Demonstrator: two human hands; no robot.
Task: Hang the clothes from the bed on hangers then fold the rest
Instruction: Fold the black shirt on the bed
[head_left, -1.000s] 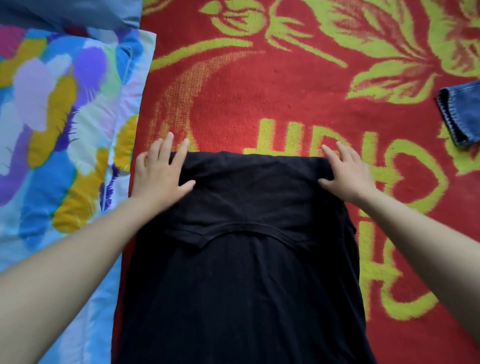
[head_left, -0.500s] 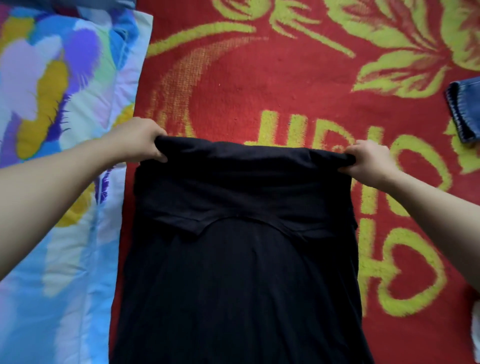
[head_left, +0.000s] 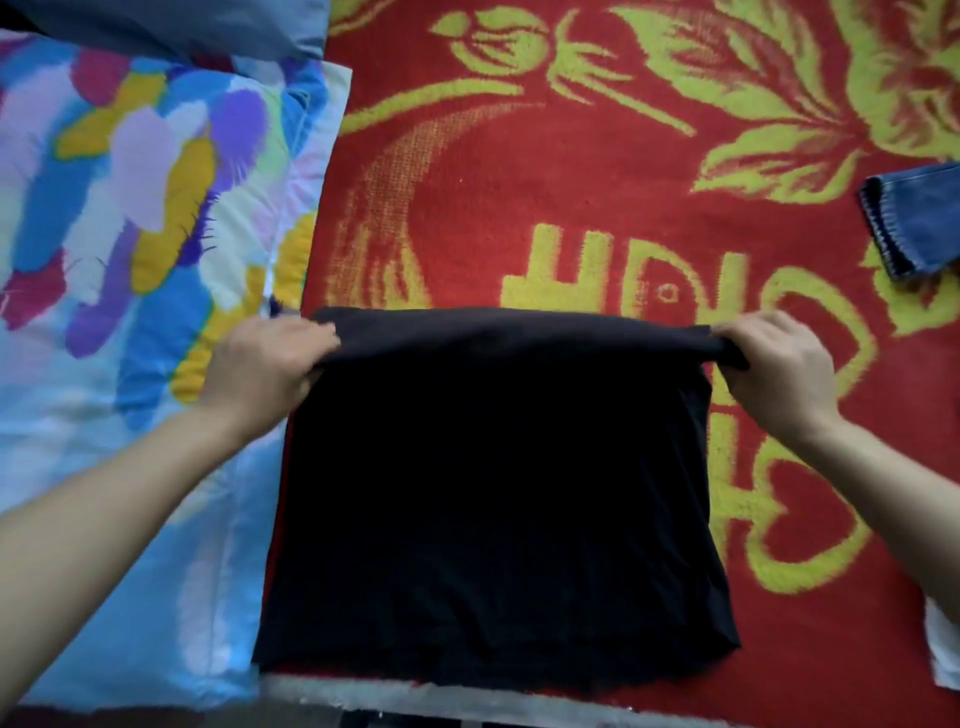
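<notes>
We have the black garment spread on the red blanket of the bed, right in front of us. Its far edge is doubled over into a thick fold that runs from 9 to 3 o'clock. Our left hand pinches the 9 o'clock end of that fold with its fingers curled round the cloth, and our right hand grips the 3 o'clock end the same way. The fold looks raised a little off the blanket and is stretched between the two hands.

The rest of the garment lies flat toward 6 o'clock from both hands, with its long axis running from 12 to 6 and its near hem at the bed's edge. Neither hand is nearer, since both sit level on the far edge.

We judge this to be the folding step, and the next move would draw the held fold toward 6 o'clock, onto the flat part.

A bright quilt lies at 9 o'clock, touching the garment's side, and jeans lie well apart at 2 o'clock
</notes>
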